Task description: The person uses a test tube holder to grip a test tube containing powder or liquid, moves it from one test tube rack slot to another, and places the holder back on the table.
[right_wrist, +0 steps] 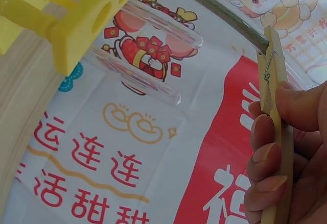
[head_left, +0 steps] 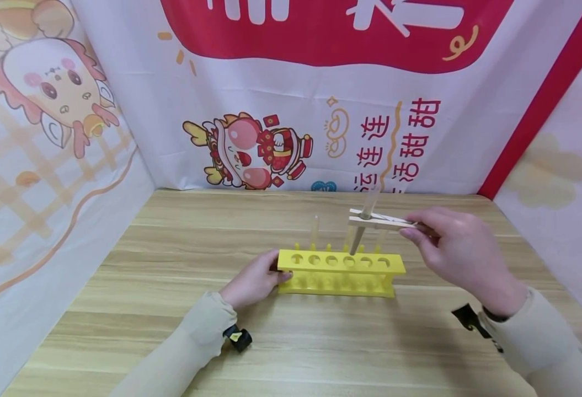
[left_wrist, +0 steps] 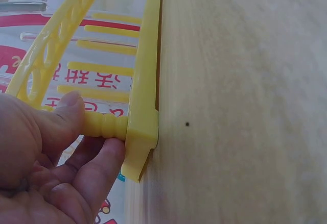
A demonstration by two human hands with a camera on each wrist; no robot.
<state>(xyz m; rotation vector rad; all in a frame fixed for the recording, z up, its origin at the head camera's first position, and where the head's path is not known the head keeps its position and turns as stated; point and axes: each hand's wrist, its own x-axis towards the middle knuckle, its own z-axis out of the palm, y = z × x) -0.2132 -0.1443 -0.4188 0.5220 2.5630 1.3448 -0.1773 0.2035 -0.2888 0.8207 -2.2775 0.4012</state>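
At the left end of a yellow test tube rack (head_left: 340, 269), my left hand (head_left: 253, 278) grips the end post. The left wrist view shows thumb and fingers around that ridged post (left_wrist: 104, 125). My right hand (head_left: 462, 251) holds a wooden test tube clamp (head_left: 387, 222) by its handle. The clamp's jaws are around a glass test tube (head_left: 357, 240) with dark grey-green contents in its lower part. This tube is tilted, its bottom right above the rack's top plate near a hole. In the right wrist view, the dark-filled part (right_wrist: 225, 17) runs out from the clamp.
Clear test tubes (head_left: 315, 230) stand upside down on pegs along the rack's rear side. The rack sits on a wood-grain table (head_left: 196, 242). A printed cloth (head_left: 291, 99) hangs behind the table, with more cloth at both sides.
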